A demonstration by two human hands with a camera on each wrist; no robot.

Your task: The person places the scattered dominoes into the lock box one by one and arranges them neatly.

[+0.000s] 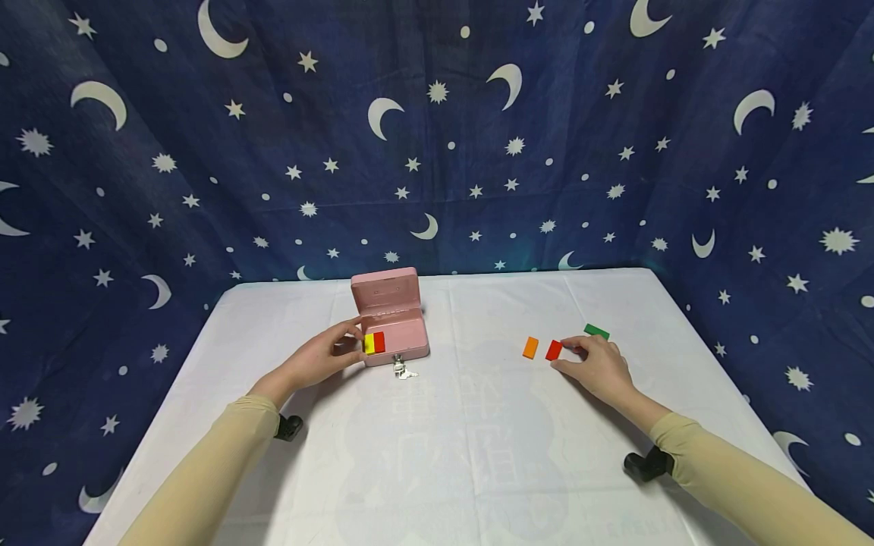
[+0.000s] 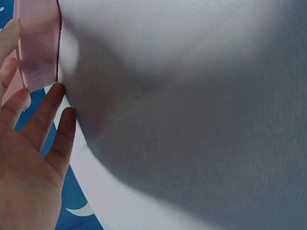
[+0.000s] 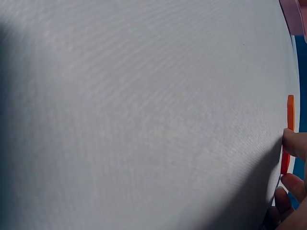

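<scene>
My left hand (image 1: 321, 355) rests at the left side of an open pink cash box (image 1: 410, 334), its fingers fairly straight and the fingertips along the wall. In the left wrist view several fingertips (image 2: 58, 88) meet the box's pink outer wall (image 2: 41, 48). Inside the box, close to those fingers, a yellow block (image 1: 369, 343) and a red block (image 1: 379, 342) lie side by side. On the right, my right hand (image 1: 601, 369) pinches another red block (image 1: 554, 350) by its ends, between thumb and fingertip, low over the white cloth.
An orange block (image 1: 530, 347) lies just left of the pinched one. Behind the right hand is a green block (image 1: 597, 331), partly covered by it. Keys (image 1: 406, 372) hang from the lock at the box's front. The white tablecloth (image 1: 471, 432) meets a star-patterned curtain (image 1: 451, 212) behind.
</scene>
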